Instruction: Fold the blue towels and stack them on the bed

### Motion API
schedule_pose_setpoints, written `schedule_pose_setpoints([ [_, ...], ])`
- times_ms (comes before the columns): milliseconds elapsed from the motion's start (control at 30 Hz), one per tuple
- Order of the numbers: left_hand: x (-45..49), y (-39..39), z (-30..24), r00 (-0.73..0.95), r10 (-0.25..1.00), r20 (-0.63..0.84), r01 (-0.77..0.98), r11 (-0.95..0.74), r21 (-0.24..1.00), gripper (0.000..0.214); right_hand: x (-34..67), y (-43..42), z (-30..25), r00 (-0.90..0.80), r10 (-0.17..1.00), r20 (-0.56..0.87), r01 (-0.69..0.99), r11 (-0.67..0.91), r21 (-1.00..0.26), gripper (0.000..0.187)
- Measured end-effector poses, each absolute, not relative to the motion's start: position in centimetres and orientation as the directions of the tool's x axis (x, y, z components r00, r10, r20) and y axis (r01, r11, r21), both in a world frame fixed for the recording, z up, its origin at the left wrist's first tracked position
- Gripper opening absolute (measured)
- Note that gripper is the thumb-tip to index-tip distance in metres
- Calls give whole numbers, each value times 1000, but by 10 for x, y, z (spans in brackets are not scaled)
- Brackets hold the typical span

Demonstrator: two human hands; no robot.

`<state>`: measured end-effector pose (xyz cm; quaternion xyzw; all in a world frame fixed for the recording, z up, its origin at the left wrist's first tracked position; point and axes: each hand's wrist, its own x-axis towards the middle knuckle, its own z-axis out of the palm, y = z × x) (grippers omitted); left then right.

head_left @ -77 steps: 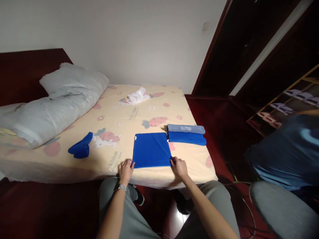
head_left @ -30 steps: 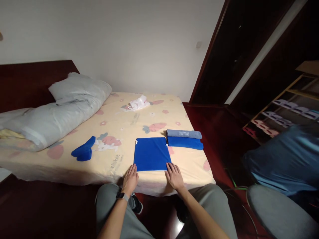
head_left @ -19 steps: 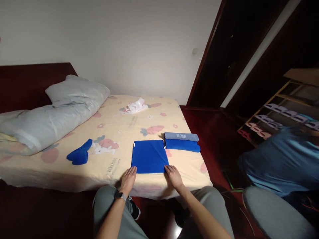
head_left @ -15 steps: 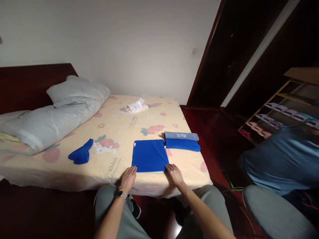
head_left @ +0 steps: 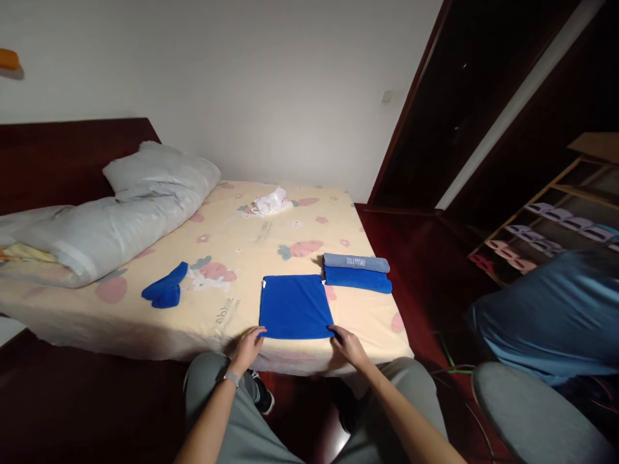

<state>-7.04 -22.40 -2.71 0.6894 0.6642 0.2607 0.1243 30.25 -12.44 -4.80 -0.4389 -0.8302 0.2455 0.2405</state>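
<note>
A bright blue cloth (head_left: 294, 307) lies flat and square on the bed (head_left: 251, 238) near its front edge. My left hand (head_left: 245, 348) is at the cloth's near left corner, fingers curled onto it. At the near right corner my right hand (head_left: 349, 344) pinches the cloth the same way. Just right of the cloth lie two folded towels, a grey-blue one (head_left: 356, 261) behind a bright blue one (head_left: 358, 279). A crumpled blue cloth (head_left: 165, 290) rests on the sheet further left.
A grey pillow and rolled duvet (head_left: 116, 216) fill the bed's left side, and a white plastic bag (head_left: 269, 202) lies at the far end. Another person in a blue shirt (head_left: 551, 316) sits to my right. A dark wardrobe and a shoe rack (head_left: 551, 225) stand at right.
My hands lay flat and open just in front of the cloth; now their fingers have curled onto its two near corners. The view has shifted slightly.
</note>
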Motion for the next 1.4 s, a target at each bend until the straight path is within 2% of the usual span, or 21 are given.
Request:
schedule_pose_setpoints([
  [100,-74,-215,-34,-165,973,163,756,18,654,28,300,-112,-47,-376,922,94,549,303,-779,35],
  [200,-72,-204,-41,-327,931,159,715,135,686,32,294,-99,-48,-287,957,40,506,187,-842,36],
  [367,-66,-189,-47,-435,879,194,728,217,650,33,278,-86,-52,-206,978,23,607,147,-781,43],
  [500,-62,-187,-43,-450,858,247,824,292,485,32,269,-84,-49,-208,976,63,675,190,-713,46],
  [567,-59,-187,-40,-427,863,269,873,317,370,32,266,-84,-47,-224,968,110,720,241,-651,49],
  [667,-54,-190,-37,-380,873,304,914,304,268,32,265,-87,-45,-216,964,157,762,267,-590,49],
  [867,-50,-193,-32,-323,864,386,946,276,172,32,267,-89,-41,-216,966,144,789,260,-557,40],
  [933,-50,-193,-28,-317,854,412,948,276,156,33,268,-89,-37,-227,962,154,819,274,-504,37],
  [1000,-46,-192,-22,-253,861,442,967,209,147,36,267,-92,-31,-212,955,207,867,281,-412,35],
  [1067,-36,-191,-17,-101,888,449,991,49,125,41,263,-98,-26,-194,935,296,893,293,-342,36],
  [1133,-23,-190,-13,81,905,417,986,-133,99,47,254,-108,-23,-261,892,370,864,387,-323,39],
  [1233,-2,-190,-17,263,905,335,944,-313,103,56,230,-129,-22,-515,772,373,722,625,-297,48],
  [1300,5,-190,-23,300,909,291,930,-347,125,59,213,-140,-26,-627,706,330,650,707,-278,55],
  [1400,3,-189,-33,281,928,244,934,-323,151,62,198,-146,-34,-652,700,293,647,714,-266,62],
])
